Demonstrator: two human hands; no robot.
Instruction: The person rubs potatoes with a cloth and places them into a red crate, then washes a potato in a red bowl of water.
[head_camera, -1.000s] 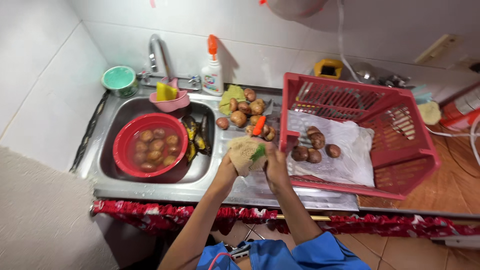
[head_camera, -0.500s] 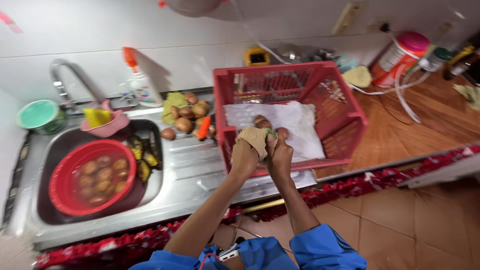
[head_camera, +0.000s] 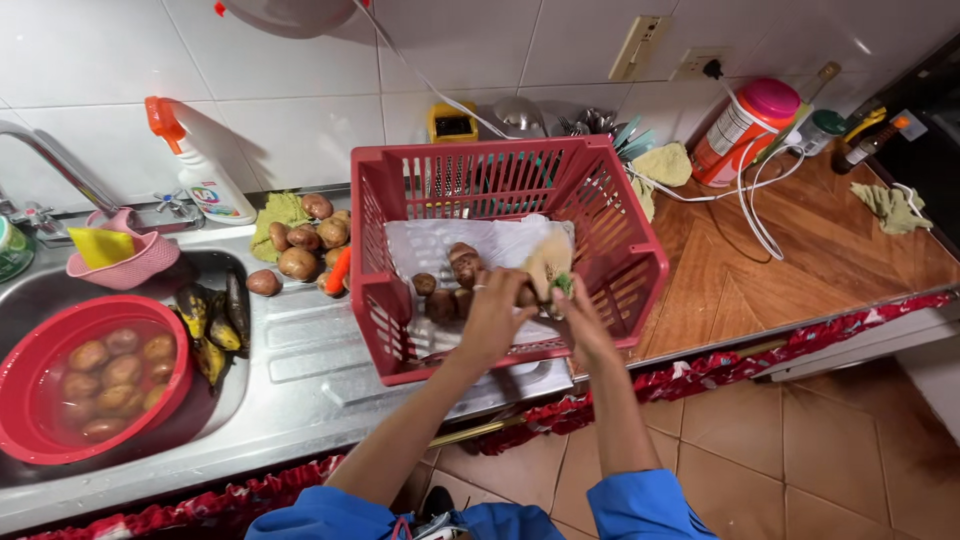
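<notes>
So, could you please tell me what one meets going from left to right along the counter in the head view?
Red bowl of potatoes → pink sponge holder → dark bananas → loose potatoes → red basket → left hand → right hand → pink-lidded canister → green rag.

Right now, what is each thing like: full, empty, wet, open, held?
Red plastic slatted crate: lined with white sheet, holds several brown potatoes.
Tan scrub sponge with green patch: held in right hand.
Left hand: reaching into crate, over the potatoes.
Round red plastic basin: in sink, holds potatoes in water.
White spray bottle: upright.
</notes>
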